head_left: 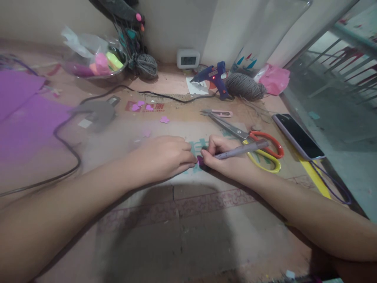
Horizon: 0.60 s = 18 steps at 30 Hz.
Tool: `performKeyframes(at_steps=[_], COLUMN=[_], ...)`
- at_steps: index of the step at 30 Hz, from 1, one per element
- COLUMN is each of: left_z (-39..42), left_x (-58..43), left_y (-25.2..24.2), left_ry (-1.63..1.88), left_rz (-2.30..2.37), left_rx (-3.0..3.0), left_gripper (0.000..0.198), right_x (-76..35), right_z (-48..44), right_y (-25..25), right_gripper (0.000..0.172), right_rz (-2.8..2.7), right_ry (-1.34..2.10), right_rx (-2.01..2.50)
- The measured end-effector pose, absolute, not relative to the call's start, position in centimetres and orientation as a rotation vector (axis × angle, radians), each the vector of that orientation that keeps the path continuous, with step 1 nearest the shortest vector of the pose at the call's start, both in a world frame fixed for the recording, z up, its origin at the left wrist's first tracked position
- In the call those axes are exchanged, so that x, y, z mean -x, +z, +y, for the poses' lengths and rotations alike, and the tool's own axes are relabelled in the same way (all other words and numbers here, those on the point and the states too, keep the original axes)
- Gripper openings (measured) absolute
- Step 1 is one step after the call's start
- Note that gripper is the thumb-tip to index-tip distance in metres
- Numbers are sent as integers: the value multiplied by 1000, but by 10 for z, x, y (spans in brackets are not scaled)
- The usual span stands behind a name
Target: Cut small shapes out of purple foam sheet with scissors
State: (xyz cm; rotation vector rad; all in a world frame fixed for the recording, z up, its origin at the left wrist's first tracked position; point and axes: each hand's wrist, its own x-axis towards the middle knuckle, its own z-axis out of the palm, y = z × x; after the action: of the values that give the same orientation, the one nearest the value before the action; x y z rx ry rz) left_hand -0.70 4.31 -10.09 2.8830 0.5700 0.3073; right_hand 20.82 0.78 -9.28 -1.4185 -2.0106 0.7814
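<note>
My left hand [165, 155] rests on the cardboard sheet [188, 220], fingers curled and pressed down on a small purple piece [200, 159]. My right hand [225, 157] is closed around a grey pen [244, 149], its tip at the same purple piece. The two hands meet at the middle of the sheet. Most of the purple piece is hidden under the fingertips.
Orange-and-yellow scissors [259, 147] and a phone [297, 135] lie to the right. A blue glue gun [213, 76], grey yarn [244, 86], a pink bag [275, 78] and a clock [188, 59] stand at the back. Purple foam sheets [26, 114], a black cable [67, 145] and a bowl [94, 63] lie left.
</note>
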Motion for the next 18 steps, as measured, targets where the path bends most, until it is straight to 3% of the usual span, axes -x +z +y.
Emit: performKeyframes(at_steps=[18], left_z=[42], left_x=[7], left_y=[-98], left_ry=[331], left_rz=[597], left_rx=[-2837], left_gripper=[26], right_x=[-209], right_z=[10], right_y=[-98], right_gripper=[30], right_rz=[-1994], right_ry=[743], right_rx=[1479])
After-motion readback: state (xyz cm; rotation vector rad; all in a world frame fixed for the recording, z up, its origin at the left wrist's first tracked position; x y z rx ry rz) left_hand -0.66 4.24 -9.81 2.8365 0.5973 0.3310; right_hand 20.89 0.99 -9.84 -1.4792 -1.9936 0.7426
